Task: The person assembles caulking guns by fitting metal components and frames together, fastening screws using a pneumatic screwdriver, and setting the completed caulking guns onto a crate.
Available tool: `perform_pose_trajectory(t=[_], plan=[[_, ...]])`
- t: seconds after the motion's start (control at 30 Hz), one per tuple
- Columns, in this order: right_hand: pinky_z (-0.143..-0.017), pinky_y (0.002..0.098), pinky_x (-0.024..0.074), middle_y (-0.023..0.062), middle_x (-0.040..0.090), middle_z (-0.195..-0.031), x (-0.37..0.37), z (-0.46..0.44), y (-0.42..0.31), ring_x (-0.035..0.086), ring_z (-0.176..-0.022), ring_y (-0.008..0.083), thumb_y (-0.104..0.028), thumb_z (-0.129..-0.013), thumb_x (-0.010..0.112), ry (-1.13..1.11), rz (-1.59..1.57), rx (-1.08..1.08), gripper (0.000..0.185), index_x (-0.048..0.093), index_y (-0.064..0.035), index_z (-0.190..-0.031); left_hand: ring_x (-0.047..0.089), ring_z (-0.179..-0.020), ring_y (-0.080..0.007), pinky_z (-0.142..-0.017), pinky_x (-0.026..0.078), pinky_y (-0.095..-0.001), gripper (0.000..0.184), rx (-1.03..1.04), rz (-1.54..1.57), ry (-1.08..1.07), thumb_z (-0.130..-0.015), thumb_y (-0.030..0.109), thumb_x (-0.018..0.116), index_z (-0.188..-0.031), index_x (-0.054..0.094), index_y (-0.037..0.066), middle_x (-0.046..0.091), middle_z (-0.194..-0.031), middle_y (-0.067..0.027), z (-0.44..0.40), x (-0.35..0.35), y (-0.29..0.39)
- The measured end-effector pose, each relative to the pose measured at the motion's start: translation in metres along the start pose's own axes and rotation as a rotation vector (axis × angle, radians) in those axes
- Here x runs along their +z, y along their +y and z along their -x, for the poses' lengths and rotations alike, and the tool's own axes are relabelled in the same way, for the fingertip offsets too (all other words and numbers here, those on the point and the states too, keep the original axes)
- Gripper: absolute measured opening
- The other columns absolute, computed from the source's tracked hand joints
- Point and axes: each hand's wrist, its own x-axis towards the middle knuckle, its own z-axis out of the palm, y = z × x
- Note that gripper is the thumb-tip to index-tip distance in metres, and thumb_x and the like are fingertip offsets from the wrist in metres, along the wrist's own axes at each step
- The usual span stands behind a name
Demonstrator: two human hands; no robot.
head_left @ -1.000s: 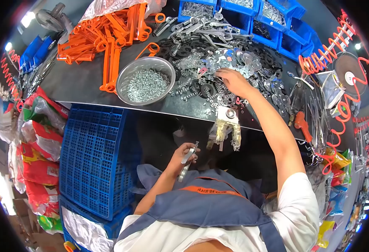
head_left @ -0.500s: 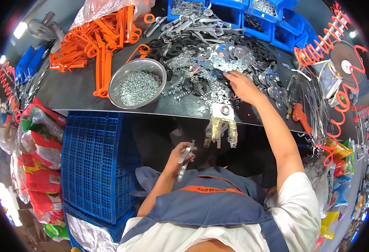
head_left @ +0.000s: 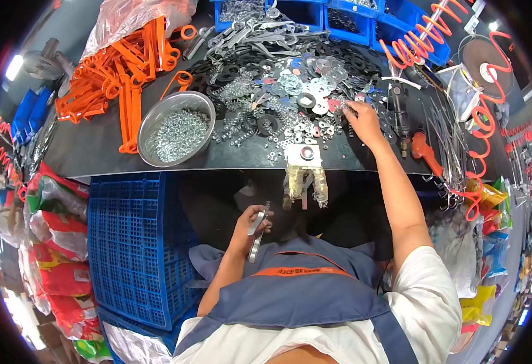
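My left hand [head_left: 249, 225] is closed around a silver metal lever [head_left: 255, 246], held below the bench edge in front of my apron. A thin threaded or coiled piece sticks up from its top end. Over the bench, my right hand [head_left: 364, 123] reaches to the right side of a heap of flat metal washers [head_left: 320, 85]. Its thumb and fingertips are drawn together among small parts, and what they pinch is too small to make out. Left of that hand lie small nuts [head_left: 314, 130] and coil springs [head_left: 235, 106]. A small metal fixture [head_left: 303, 156] sits at the bench edge.
A steel bowl [head_left: 146, 147] of small fasteners stands left of the heap. Orange handles [head_left: 130, 115] lie farther left, grey metal levers [head_left: 260, 33] behind. Blue bins [head_left: 347, 23] line the back. A power driver [head_left: 399, 115] and red coiled hose [head_left: 483, 121] are at right.
My right hand has moved from the washers to the right side of the heap, its fingers drawing together. My left hand keeps hold of the metal lever. The camera view has shifted slightly.
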Motion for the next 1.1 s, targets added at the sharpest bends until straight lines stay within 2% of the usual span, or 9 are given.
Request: perform_pose_trajectory(t=[0.03,0.07,0.17,0.3,0.43,0.5,0.6,0.7,1.1], plan=[[-0.083,0.0376,0.0473,0.0172,0.065,-0.099,0.003,-0.001,0.011,0.062,-0.092,0.0341,-0.009,-0.083,0.061,0.031,-0.016,0.053,0.021,0.066,-0.0017,-0.102,0.061,-0.084,-0.0152,-0.072,0.050,-0.0252,0.031,-0.001,-0.003,-0.003,-0.082,0.000,0.060,-0.112,0.051,0.001,0.060,-0.111,-0.0135,-0.001,0.000,0.000],[-0.077,0.0410,0.0485,0.0182,0.066,-0.092,0.008,-0.001,0.022,0.062,-0.086,0.0366,-0.008,-0.082,0.061,0.099,0.000,0.000,0.017,0.068,-0.0017,-0.096,0.061,-0.084,-0.0155,-0.071,0.050,-0.0255,0.031,-0.002,0.007,-0.005,-0.082,0.000,0.060,-0.112,0.051,0.001,0.060,-0.111,-0.0138,-0.001,0.000,0.000],[-0.078,0.0391,0.0486,0.0175,0.066,-0.092,0.000,0.002,0.024,0.062,-0.087,0.0350,-0.007,-0.082,0.060,0.084,-0.031,0.050,0.017,0.067,-0.0016,-0.096,0.061,-0.083,-0.0162,-0.070,0.051,-0.0263,0.030,0.001,0.012,-0.014,-0.082,-0.001,0.060,-0.111,0.051,0.001,0.060,-0.110,-0.0144,-0.004,-0.002,-0.004],[-0.079,0.0368,0.0484,0.0168,0.066,-0.095,-0.010,0.001,0.027,0.063,-0.089,0.0324,-0.005,-0.081,0.059,0.195,-0.034,0.111,0.018,0.067,-0.0022,-0.097,0.061,-0.082,-0.0170,-0.069,0.050,-0.0270,0.030,0.002,0.030,-0.010,-0.082,-0.003,0.060,-0.110,0.050,0.001,0.060,-0.109,-0.0153,-0.005,-0.004,-0.006],[-0.080,0.0371,0.0483,0.0173,0.066,-0.096,-0.003,-0.002,0.026,0.063,-0.090,0.0329,-0.003,-0.081,0.057,0.186,-0.125,0.054,0.019,0.067,-0.0027,-0.097,0.061,-0.082,-0.0164,-0.069,0.050,-0.0265,0.030,-0.018,0.018,0.004,-0.082,-0.003,0.059,-0.110,0.050,0.002,0.060,-0.109,-0.0148,-0.005,-0.001,-0.005],[-0.084,0.0371,0.0470,0.0141,0.065,-0.098,0.001,-0.002,0.022,0.060,-0.095,0.0319,-0.006,-0.080,0.061,0.127,-0.141,0.068,0.020,0.067,-0.0040,-0.098,0.061,-0.083,-0.0159,-0.069,0.051,-0.0260,0.030,-0.015,-0.029,0.011,-0.082,-0.003,0.059,-0.110,0.050,0.002,0.060,-0.109,-0.0146,-0.006,-0.002,-0.005],[-0.090,0.0388,0.0437,0.0066,0.061,-0.104,0.004,0.003,0.013,0.054,-0.102,0.0290,-0.011,-0.076,0.067,0.047,0.097,-0.107,0.021,0.068,-0.0081,-0.097,0.062,-0.083,-0.0156,-0.069,0.051,-0.0259,0.030,-0.023,-0.022,0.019,-0.082,-0.004,0.058,-0.110,0.050,0.003,0.061,-0.109,-0.0145,-0.005,-0.001,-0.005],[-0.087,0.0393,0.0449,0.0069,0.061,-0.101,0.000,0.003,0.011,0.055,-0.099,0.0295,-0.009,-0.075,0.067,-0.006,0.231,-0.047,0.018,0.067,-0.0071,-0.092,0.061,-0.080,-0.0153,-0.069,0.052,-0.0262,0.032,-0.023,-0.020,0.019,-0.084,-0.002,0.059,-0.114,0.048,0.001,0.060,-0.108,-0.0142,-0.005,-0.001,-0.004],[-0.086,0.0424,0.0451,0.0138,0.062,-0.098,-0.015,0.019,0.033,0.057,-0.096,0.0336,-0.008,-0.074,0.065,0.036,0.144,0.107,0.015,0.063,-0.0049,-0.088,0.062,-0.083,-0.0168,-0.070,0.052,-0.0269,0.031,-0.031,-0.015,0.017,-0.082,-0.005,0.057,-0.112,0.049,0.001,0.061,-0.109,-0.0150,-0.008,-0.002,-0.007]])
